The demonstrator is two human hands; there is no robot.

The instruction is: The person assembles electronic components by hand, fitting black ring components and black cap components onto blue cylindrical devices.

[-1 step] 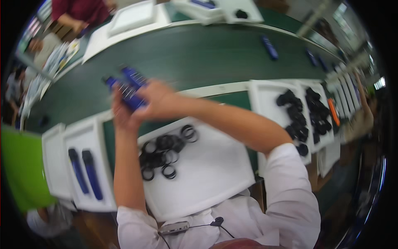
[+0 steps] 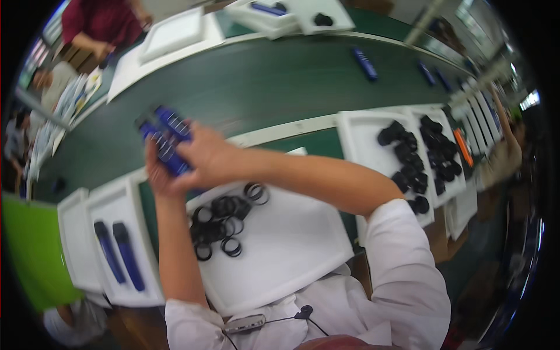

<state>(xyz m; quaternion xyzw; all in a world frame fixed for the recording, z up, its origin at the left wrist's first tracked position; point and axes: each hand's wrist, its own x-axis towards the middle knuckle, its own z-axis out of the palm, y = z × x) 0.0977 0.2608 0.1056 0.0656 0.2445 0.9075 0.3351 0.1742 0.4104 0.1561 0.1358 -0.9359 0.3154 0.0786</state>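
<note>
Both hands are out over the near edge of the green belt, close together, each closed round a blue microphone body. My left hand [image 2: 161, 175] grips one microphone body [image 2: 168, 156] from below, its black end pointing up and left. My right hand [image 2: 207, 153] crosses over from the right and holds a second microphone body [image 2: 172, 123] just beside it. Pale marks show on both; fine detail is blurred. Below my wrists, a white tray [image 2: 291, 245] carries a heap of black rings [image 2: 224, 213] at its left side.
Two blue microphones with black heads [image 2: 127, 256] lie in a white tray [image 2: 153, 280] at left. Trays of black parts [image 2: 408, 157] stand at right, beside an orange strip [image 2: 464, 147]. More blue bodies [image 2: 365, 64] lie on the belt [image 2: 262, 81]. A person in dark red [image 2: 99, 23] works across it.
The whole view has shifted slightly, with the trays and belt appearing a little further left. Both hands appear slightly further left and lower, keeping their hold on the microphone bodies.
</note>
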